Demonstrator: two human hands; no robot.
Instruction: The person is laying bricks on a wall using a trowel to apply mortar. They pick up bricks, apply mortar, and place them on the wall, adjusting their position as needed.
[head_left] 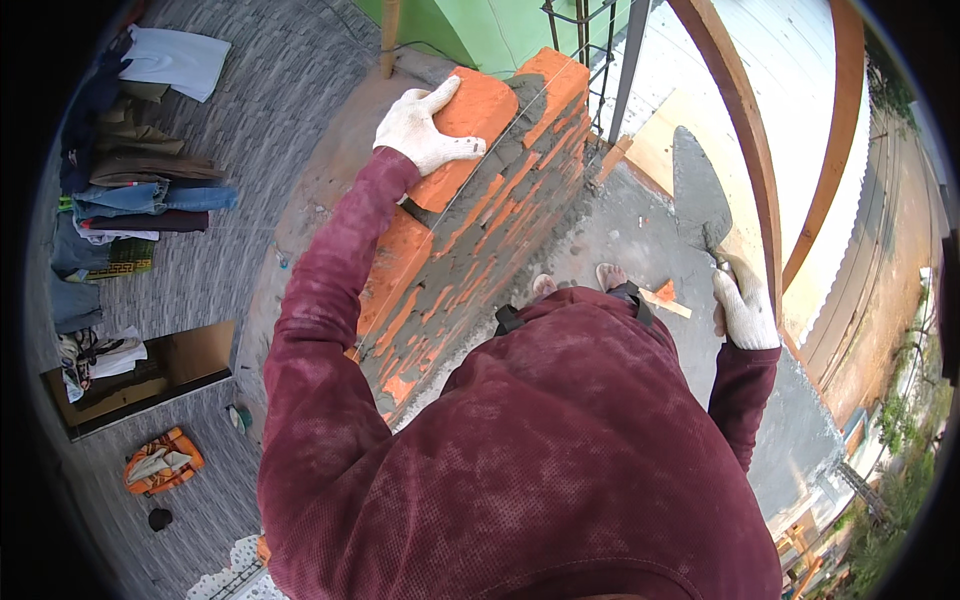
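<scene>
My left hand point(424, 130), in a white work glove, grips an orange brick point(475, 112) at the top of the brick wall point(500, 215). Its thumb and forefinger lie across the brick's upper face, while the other fingers are hidden behind it. Grey mortar shows in the wall's joints and beside the brick. Along the wall's edge runs a thin taut string point(432, 230). Out to the right, my right hand point(748, 305), also gloved, is closed round the handle of a pointed trowel point(700, 190). The trowel's blade is coated with grey mortar and points away from me.
Steel rebar point(605, 70) rises at the wall's far end, by a green wall point(450, 25). Curved wooden beams point(735, 90) stand at the right. Clothes point(150, 195) hang at the left. A brick fragment point(666, 290) and wood strip lie near my feet point(610, 275) on the grey ledge point(640, 220).
</scene>
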